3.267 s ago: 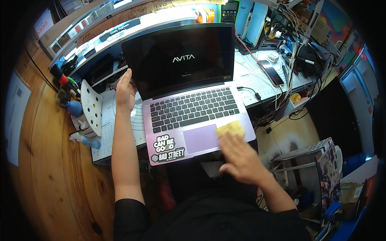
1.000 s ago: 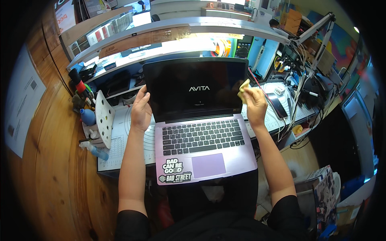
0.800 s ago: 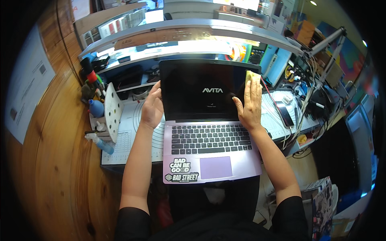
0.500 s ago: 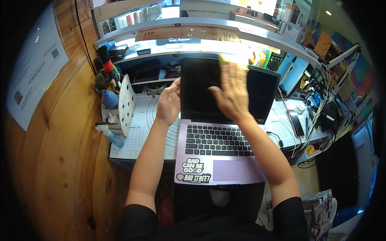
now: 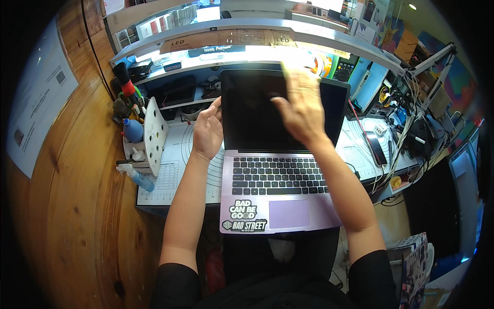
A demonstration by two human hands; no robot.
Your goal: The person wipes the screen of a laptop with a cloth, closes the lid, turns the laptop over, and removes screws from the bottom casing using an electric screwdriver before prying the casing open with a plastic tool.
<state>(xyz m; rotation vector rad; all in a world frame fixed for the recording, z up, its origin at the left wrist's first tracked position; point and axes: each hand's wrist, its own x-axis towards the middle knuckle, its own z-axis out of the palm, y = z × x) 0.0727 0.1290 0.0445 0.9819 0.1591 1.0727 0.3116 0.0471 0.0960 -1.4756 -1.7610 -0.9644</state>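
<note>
An open laptop (image 5: 280,175) with a purple-silver palm rest and two stickers stands in front of me, its near edge overhanging the bench. Its screen (image 5: 249,110) is dark and tilted back. My left hand (image 5: 208,131) holds the screen's left edge, thumb and fingers curled at the bezel; some fingertips are hidden behind the lid. My right hand (image 5: 303,108) lies flat over the upper right half of the screen, fingers stretched upward and thumb out to the left. A yellow cloth (image 5: 286,67) shows at its fingertips, blurred by motion and glare; most of it is hidden under the hand.
A white perforated holder (image 5: 152,136) with a blue bottle (image 5: 133,130) and brushes stands at left, with a spray bottle (image 5: 139,179) beside it. Right of the laptop lie a phone (image 5: 376,149) and tangled cables (image 5: 414,113). A lit shelf (image 5: 216,62) runs behind.
My view has shifted slightly, so the laptop and bench sit a little farther left. My right hand has moved slightly rightward across the screen with the cloth. The left hand keeps its hold.
</note>
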